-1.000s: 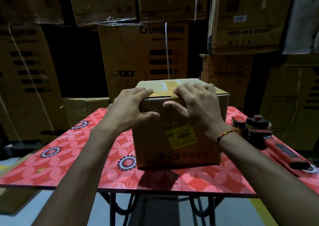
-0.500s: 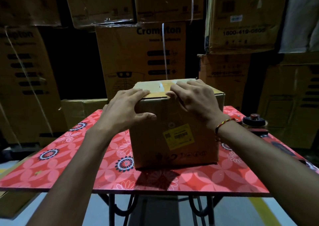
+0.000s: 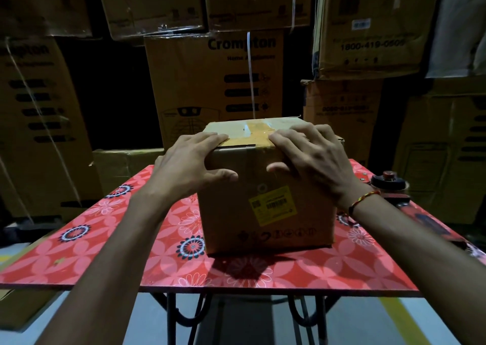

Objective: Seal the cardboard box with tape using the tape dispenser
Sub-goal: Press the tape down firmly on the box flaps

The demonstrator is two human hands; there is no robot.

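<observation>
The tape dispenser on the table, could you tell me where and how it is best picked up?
Grip the tape dispenser by its red handle, which points toward the person while the roll faces away. Come from the near right with the right hand, which is closer.

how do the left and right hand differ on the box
The left hand covers the left top edge of the box, the right hand the right one. The right wrist wears a bracelet; the left wrist is bare. Both lay fingers on top, thumbs on the front.
</observation>
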